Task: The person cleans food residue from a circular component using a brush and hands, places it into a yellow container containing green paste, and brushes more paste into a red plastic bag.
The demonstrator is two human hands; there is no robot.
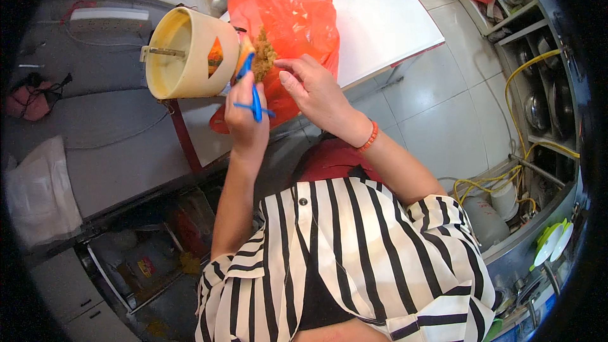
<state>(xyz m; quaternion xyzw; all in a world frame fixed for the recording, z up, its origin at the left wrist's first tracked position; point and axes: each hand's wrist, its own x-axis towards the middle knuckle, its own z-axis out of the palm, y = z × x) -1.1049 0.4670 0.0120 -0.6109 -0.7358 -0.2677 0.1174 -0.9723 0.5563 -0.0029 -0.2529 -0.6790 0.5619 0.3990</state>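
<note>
My left hand grips a blue plastic tool with a thin blue crosspiece; its exact kind is unclear. Just beyond its upper end is a blurred orange-tan piece. Beside that, a crumbly brownish-yellow clump lies against a red plastic bag on the table. My right hand, with a red beaded bracelet on its wrist, has thumb and forefinger at the clump's right edge. Whether they pinch it cannot be told. Left of my hands, a cream cylindrical container lies tipped, its mouth facing left.
A white tabletop extends right under a black cable. On the grey surface at left are a power strip, a pink object and a translucent plastic bag. Shelves with pans and a yellow hose stand far right.
</note>
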